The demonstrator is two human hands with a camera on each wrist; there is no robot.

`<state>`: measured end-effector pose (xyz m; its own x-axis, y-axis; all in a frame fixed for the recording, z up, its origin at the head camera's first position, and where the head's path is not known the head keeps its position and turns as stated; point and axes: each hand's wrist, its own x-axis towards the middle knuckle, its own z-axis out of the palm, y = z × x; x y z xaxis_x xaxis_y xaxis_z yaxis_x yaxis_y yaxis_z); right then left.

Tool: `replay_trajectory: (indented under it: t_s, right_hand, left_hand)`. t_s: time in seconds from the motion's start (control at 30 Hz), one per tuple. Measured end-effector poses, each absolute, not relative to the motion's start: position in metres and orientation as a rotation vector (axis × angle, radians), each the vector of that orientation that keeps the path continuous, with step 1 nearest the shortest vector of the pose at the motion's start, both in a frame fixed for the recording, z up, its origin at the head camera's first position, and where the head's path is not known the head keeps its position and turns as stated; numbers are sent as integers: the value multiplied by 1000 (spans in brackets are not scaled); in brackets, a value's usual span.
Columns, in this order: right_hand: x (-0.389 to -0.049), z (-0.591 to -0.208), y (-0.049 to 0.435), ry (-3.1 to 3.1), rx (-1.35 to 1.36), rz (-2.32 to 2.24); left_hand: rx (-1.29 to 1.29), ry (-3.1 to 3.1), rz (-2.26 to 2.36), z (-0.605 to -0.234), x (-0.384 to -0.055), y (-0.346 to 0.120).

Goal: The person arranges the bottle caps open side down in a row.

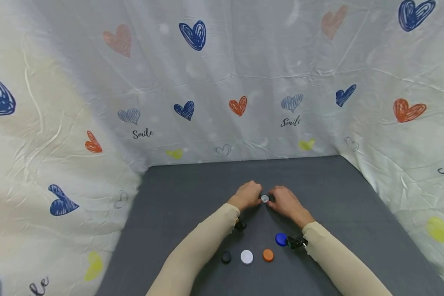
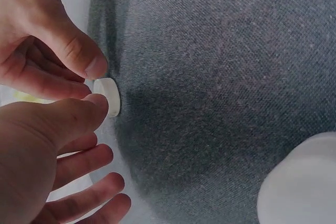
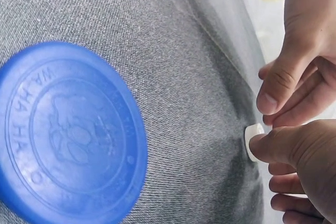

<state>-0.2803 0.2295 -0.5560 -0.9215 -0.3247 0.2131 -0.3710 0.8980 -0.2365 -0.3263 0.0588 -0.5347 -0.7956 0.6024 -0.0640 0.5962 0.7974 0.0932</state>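
Observation:
A small white bottle cap (image 1: 264,199) is between my two hands, low over the grey cloth. My left hand (image 1: 248,194) holds its left edge, the thumb lying over the cap (image 2: 107,97) in the left wrist view while the other fingers spread below. From the other side my right hand (image 1: 286,202) pinches the cap (image 3: 252,142), with the thumb tip on its face in the right wrist view. The forefingers behind the cap are partly hidden. Nearest to my right wrist lies a blue cap (image 1: 281,239), its embossed top (image 3: 73,135) large in that view.
A row of a black cap (image 1: 226,257), a white cap (image 1: 246,257) and an orange cap (image 1: 268,255) lies nearer to me on the grey table (image 1: 185,197). Pale curtains (image 1: 214,78) printed with hearts hang behind and at both sides. A white rounded shape (image 2: 304,182) fills the left wrist view's corner.

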Motion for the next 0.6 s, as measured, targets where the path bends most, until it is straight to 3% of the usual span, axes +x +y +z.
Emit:
replay_trajectory:
  t_s: [0.6]
  right_hand:
    - [-280, -566, 226, -2906, 507, 471]
  left_hand:
    - [920, 2922, 23, -544, -325, 69]
